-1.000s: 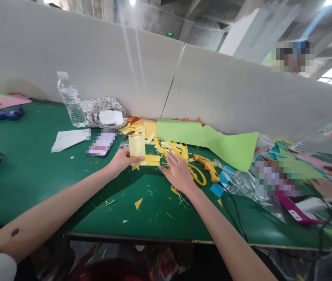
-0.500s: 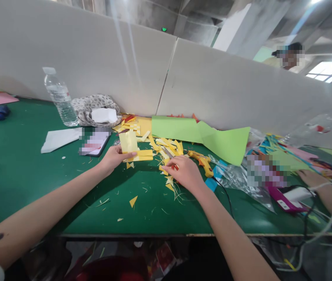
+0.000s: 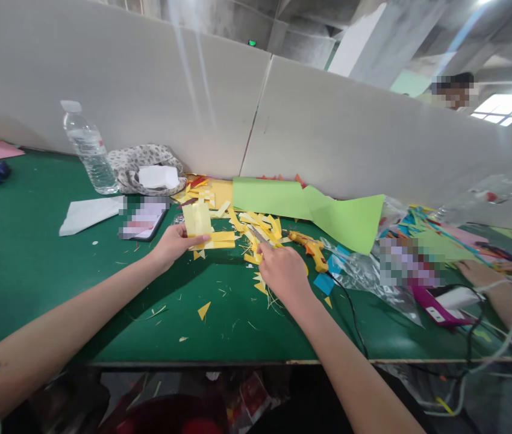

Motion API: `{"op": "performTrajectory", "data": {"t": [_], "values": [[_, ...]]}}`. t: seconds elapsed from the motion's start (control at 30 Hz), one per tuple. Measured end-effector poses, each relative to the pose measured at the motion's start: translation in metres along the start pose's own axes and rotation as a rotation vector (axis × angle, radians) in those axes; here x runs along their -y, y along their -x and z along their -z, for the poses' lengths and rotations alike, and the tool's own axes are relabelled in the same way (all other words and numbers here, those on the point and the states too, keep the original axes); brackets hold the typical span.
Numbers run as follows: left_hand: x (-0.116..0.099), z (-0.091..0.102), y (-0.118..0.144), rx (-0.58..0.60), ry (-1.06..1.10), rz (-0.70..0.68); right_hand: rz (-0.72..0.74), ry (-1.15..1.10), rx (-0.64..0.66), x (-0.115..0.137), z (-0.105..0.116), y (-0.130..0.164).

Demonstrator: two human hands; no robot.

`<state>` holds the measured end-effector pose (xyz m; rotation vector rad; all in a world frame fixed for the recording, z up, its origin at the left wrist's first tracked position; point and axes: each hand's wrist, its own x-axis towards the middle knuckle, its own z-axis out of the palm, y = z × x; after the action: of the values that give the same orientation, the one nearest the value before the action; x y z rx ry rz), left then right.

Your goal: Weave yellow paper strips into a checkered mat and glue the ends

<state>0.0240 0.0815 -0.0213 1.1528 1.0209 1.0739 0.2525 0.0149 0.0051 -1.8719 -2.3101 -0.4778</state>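
My left hand (image 3: 172, 244) pinches a folded yellow paper piece (image 3: 197, 219) and rests on yellow strips (image 3: 222, 240) on the green table (image 3: 34, 271). To the right, my right hand (image 3: 283, 271) is closed around yellow-handled scissors (image 3: 255, 235), whose blades point up-left into a pile of yellow paper scraps (image 3: 260, 224). The scissor handles are mostly hidden by my fingers.
A yellow glue gun (image 3: 312, 247) with a black cord lies just right of my right hand. Green paper sheets (image 3: 314, 208), a water bottle (image 3: 88, 150), a phone (image 3: 143, 218), white paper (image 3: 88, 214) and a patterned pouch (image 3: 143, 163) sit behind. Another person's hand (image 3: 504, 274) works at the far right.
My right hand went from lying flat on the scraps to gripping the scissors and lifting their blades. My left hand kept its hold on the yellow paper.
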Motion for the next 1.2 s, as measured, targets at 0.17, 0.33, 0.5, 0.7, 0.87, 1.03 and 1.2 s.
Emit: {"op": "performTrajectory", "data": {"t": [0.17,0.33,0.5,0.7,0.87,1.03,1.2], "values": [[0.0,-0.001,0.001,-0.013,0.01,-0.011,-0.156,-0.338,-0.054,-0.004,0.004,-0.002],[-0.001,-0.002,0.001,-0.013,0.027,-0.001,-0.142,-0.637,-0.296,-0.003,0.008,-0.005],[-0.001,-0.001,0.001,-0.004,0.011,-0.004,-0.101,-0.58,-0.099,-0.003,0.004,-0.004],[-0.001,-0.001,0.001,0.003,0.019,0.01,-0.105,-0.394,0.04,0.003,-0.006,-0.002],[0.0,-0.001,0.0,0.008,0.014,0.007,-0.086,-0.348,0.02,0.002,-0.01,-0.004],[0.0,-0.001,0.001,0.01,0.006,0.009,-0.129,-0.404,0.008,0.0,-0.008,-0.005],[-0.001,-0.002,0.001,0.003,-0.001,0.003,-0.222,-0.592,-0.115,0.001,-0.002,-0.006]]}}
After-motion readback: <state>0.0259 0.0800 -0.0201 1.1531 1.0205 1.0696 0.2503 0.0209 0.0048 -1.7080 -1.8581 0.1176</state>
